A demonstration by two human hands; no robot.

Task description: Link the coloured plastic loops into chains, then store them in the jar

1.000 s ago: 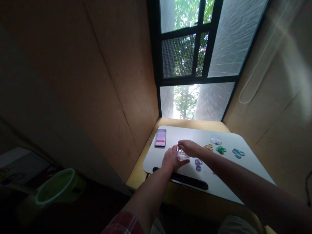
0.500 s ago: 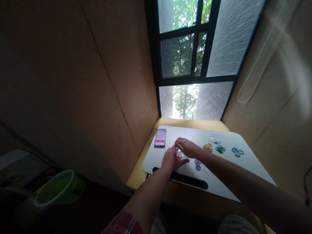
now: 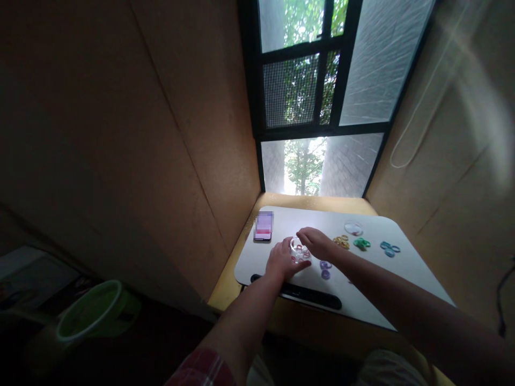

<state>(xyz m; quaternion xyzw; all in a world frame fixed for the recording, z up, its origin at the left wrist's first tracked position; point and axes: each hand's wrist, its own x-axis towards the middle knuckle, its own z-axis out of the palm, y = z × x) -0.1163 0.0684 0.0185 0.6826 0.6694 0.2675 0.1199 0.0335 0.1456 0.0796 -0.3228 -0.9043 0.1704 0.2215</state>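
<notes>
My left hand (image 3: pixel 281 260) is wrapped round the near left side of a clear round container (image 3: pixel 295 244), its thumb along the front. Several small red and pink rings (image 3: pixel 300 249) show inside it. At the container's right rim is my right hand (image 3: pixel 315 242), its fingers bent and pressed together; whatever they hold is hidden. Beside the hands on the white board lie small piles of rings: purple (image 3: pixel 325 270), yellow (image 3: pixel 341 242), green (image 3: pixel 362 244) and blue (image 3: pixel 390 249). A clear round lid (image 3: pixel 353 228) lies flat behind the green pile.
The white lap-desk top (image 3: pixel 378 289) has a black slot bar (image 3: pixel 311 296) along its front edge. A phone (image 3: pixel 263 225) lies at its left rear corner. Wooden walls stand at both sides, with a window (image 3: pixel 322 161) ahead. A green bucket (image 3: pixel 94 311) is on the lower left.
My right hand has shifted right from above the container to its right rim, uncovering more of the opening. My left hand stays round the container.
</notes>
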